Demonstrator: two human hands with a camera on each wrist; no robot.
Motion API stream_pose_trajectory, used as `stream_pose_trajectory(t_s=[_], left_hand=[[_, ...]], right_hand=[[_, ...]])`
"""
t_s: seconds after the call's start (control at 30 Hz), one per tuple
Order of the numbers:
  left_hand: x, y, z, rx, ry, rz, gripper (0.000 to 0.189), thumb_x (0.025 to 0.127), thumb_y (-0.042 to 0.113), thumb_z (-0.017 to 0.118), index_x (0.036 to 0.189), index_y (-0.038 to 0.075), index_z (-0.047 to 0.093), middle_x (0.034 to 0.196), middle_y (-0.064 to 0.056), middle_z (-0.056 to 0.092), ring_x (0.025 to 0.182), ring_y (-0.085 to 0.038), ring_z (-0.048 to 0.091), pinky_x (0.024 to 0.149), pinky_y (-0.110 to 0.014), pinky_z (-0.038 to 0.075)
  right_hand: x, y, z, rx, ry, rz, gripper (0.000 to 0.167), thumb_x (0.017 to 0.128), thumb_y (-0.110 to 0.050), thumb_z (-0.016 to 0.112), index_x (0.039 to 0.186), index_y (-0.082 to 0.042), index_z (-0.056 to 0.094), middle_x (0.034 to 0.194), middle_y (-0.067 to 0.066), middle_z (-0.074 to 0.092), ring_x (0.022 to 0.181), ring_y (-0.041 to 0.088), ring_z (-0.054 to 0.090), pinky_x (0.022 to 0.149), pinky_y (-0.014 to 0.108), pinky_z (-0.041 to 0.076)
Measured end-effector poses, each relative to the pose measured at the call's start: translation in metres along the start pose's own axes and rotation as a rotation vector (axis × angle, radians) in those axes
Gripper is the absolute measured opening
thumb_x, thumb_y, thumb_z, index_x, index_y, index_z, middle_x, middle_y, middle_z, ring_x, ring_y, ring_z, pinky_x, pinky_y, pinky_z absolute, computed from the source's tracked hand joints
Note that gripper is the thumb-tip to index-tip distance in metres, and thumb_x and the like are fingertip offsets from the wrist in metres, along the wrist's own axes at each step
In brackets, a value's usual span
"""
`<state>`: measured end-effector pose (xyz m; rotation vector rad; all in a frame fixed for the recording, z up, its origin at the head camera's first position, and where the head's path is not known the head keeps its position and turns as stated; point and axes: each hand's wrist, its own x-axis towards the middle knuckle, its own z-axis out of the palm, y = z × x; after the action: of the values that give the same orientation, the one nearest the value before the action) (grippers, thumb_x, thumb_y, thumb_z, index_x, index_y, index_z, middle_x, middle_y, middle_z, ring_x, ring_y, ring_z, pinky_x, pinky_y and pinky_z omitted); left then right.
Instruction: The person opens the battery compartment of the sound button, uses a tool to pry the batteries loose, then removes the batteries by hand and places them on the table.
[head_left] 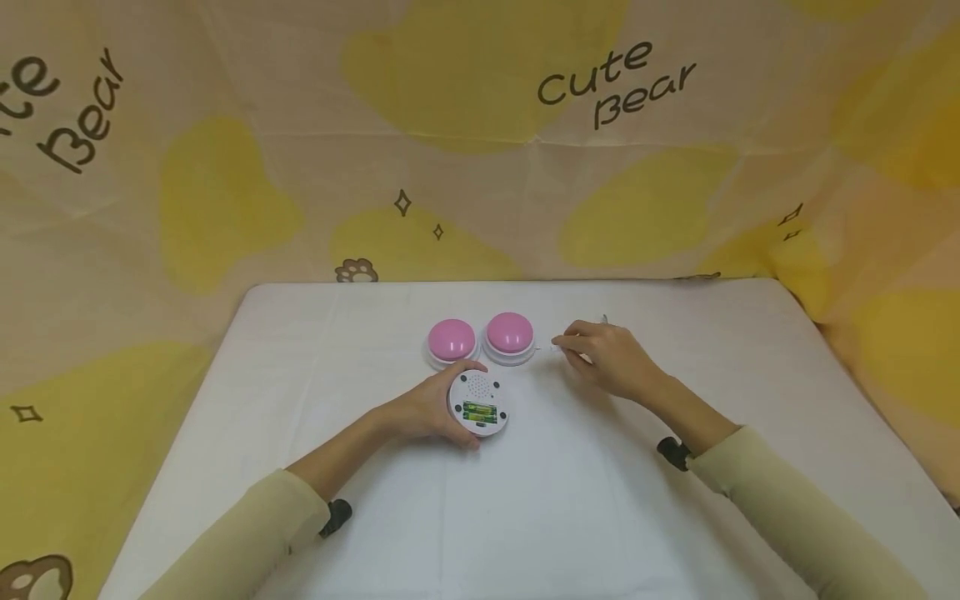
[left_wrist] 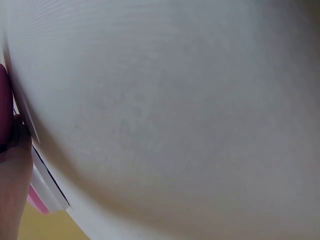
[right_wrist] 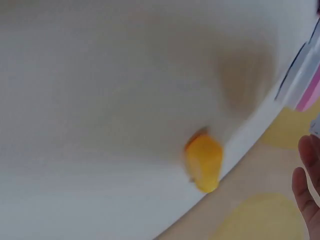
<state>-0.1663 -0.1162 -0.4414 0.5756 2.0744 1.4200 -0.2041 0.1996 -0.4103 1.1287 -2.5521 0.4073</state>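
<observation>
My left hand (head_left: 423,408) grips a round push-button (head_left: 467,390) by its rim, its white underside facing up. In that underside a battery compartment lies uncovered, with green batteries (head_left: 480,413) side by side in it. The pink dome (left_wrist: 4,105) of the held button shows at the edge of the left wrist view. To the right, my right hand (head_left: 607,354) pinches a small white piece (right_wrist: 315,125) at its fingertips; the fingers hide most of it. Two more buttons with pink domes, a left one (head_left: 452,340) and a right one (head_left: 510,333), stand upright just behind the held one.
A small yellow-orange object (right_wrist: 204,162) lies on the white-covered table (head_left: 570,517) near its far edge, mostly hidden behind my right hand in the head view. Behind the table hangs a yellow patterned cloth (head_left: 465,192). Dark wrist cameras (head_left: 673,453) stick out from both sleeves.
</observation>
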Motion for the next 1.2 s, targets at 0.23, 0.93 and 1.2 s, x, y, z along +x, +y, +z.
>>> stream_pose_trajectory(t_s=[0.23, 0.93, 1.2], left_hand=[[-0.001, 0.0, 0.0, -0.002, -0.005, 0.003, 0.102, 0.064, 0.013, 0.094, 0.147, 0.019, 0.036, 0.13, -0.001, 0.055, 0.119, -0.021, 0.052, 0.103, -0.042, 0.041], [0.001, -0.001, -0.001, -0.002, -0.015, -0.004, 0.1, 0.066, 0.013, 0.093, 0.147, 0.019, 0.035, 0.13, -0.001, 0.055, 0.12, -0.02, 0.052, 0.103, -0.04, 0.042], [0.001, -0.001, -0.002, -0.003, -0.021, 0.012, 0.1, 0.066, 0.012, 0.093, 0.147, 0.017, 0.035, 0.13, -0.002, 0.055, 0.12, -0.021, 0.052, 0.103, -0.04, 0.042]], right_hand=[[-0.007, 0.021, 0.005, -0.156, -0.032, 0.041, 0.019, 0.082, 0.002, 0.073, 0.1, -0.003, 0.076, 0.09, 0.01, 0.069, 0.07, 0.028, 0.065, 0.063, 0.04, 0.054], [-0.004, 0.027, 0.018, -0.195, -0.166, 0.081, 0.012, 0.085, 0.001, 0.074, 0.095, -0.005, 0.077, 0.087, 0.011, 0.068, 0.076, 0.028, 0.067, 0.068, 0.043, 0.056], [-0.007, 0.029, 0.02, -0.136, -0.213, 0.106, 0.017, 0.086, 0.003, 0.073, 0.101, -0.004, 0.076, 0.091, 0.009, 0.068, 0.079, 0.027, 0.067, 0.072, 0.042, 0.057]])
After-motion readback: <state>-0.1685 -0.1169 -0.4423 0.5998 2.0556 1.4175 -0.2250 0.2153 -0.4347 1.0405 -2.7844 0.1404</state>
